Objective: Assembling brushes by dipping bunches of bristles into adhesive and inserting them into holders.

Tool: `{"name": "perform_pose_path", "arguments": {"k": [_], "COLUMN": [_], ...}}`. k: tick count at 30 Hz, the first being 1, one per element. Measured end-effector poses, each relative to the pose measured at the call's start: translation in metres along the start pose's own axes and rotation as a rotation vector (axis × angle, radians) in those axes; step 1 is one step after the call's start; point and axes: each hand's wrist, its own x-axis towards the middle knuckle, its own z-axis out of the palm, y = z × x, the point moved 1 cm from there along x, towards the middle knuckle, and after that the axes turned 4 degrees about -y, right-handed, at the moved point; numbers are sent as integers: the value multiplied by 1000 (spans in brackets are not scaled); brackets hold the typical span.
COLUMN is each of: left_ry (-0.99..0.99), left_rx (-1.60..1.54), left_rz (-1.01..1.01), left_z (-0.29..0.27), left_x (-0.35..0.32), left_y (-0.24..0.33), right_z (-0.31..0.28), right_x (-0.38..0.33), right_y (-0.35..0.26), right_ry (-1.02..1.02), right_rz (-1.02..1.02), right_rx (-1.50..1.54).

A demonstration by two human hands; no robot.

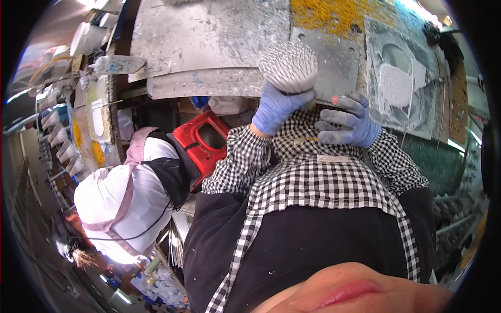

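My left hand point(276, 109), in a blue knit glove, is wrapped round the base of a thick bundle of thin rods point(289, 68). The rods fan out upward and away from me, their ends whitish and packed closely in a dome; their lower ends are hidden by my hand. To the right, my right hand point(348, 122), gloved too, hovers in front of the checked apron. Its greyed fingers point left and are spread apart, and nothing shows between them. One fingertip looks pinkish, apart from the glove's colour.
A scuffed metal-topped table point(209, 39) lies ahead. Yellow rings point(339, 15) are heaped at its far right. On the right sits a tray point(376, 47) smeared with white paste, with a white pad inside. A red plastic stool point(182, 136) and a co-worker point(122, 208) are at left.
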Motion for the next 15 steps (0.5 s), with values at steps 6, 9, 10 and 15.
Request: {"name": "perform_pose_path", "arguments": {"k": [6,9,10,15], "left_ry": [85,140,134,330], "left_rx": [477,886,881,1396], "left_rz": [287,442,439,698], "left_z": [2,6,8,6], "left_x": [47,43,42,30], "left_y": [-55,-62,-63,-69], "right_z": [-21,-20,-17,8], "right_x": [-28,-34,-33,-43], "right_y": [-18,-20,-20,-10], "right_ry": [-164,-162,-143,-95], "right_rz": [388,475,511,540], "right_rx": [197,214,218,314]}}
